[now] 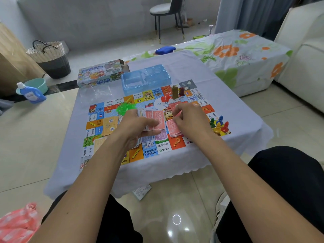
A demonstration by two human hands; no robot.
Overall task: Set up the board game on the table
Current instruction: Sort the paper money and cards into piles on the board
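Low table [219, 95] under a pale cloth carries the game board [98, 123], spread flat. At the board's middle the left hand [135, 127] grips a stack of paper money [158, 120]; the right hand [189, 120] pinches a red note [176, 114]. Thin, limp, slippery slips, likely — best pinched at a short edge, peeled singly.
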